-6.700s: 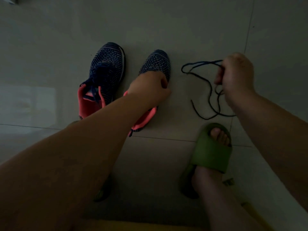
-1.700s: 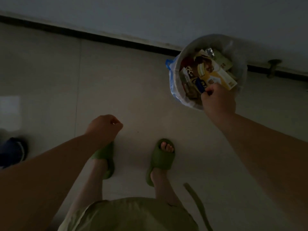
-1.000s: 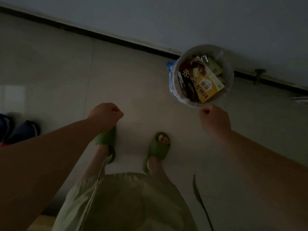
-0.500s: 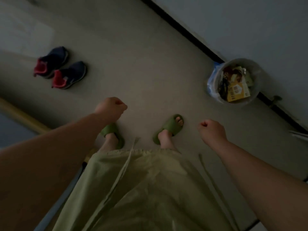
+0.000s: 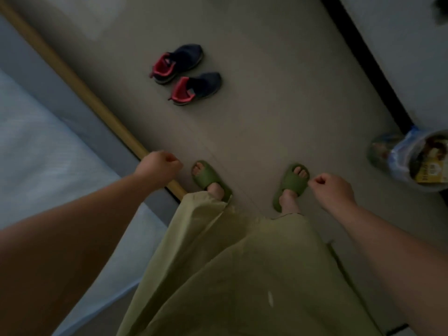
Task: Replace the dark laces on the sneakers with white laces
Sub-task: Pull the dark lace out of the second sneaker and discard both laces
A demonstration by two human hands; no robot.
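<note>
Two dark blue sneakers with red-pink lining stand side by side on the floor ahead of me, the farther one (image 5: pixel 178 63) and the nearer one (image 5: pixel 196 88). In this dim light I cannot make out any laces. My left hand (image 5: pixel 158 167) is curled into a fist with nothing in it, well short of the sneakers. My right hand (image 5: pixel 331 190) is curled the same way and holds nothing, off to the right over my foot.
A bed with a wooden edge (image 5: pixel 80 86) runs along the left. A full waste bin (image 5: pixel 412 161) lined with a plastic bag stands at the right by the dark baseboard (image 5: pixel 363 61). My feet wear green slippers (image 5: pixel 206 177) on the tiled floor.
My right hand held the dark lace, reached into the bin and came away with nothing. I have turned from the bin, and the sneakers have come into view ahead.
</note>
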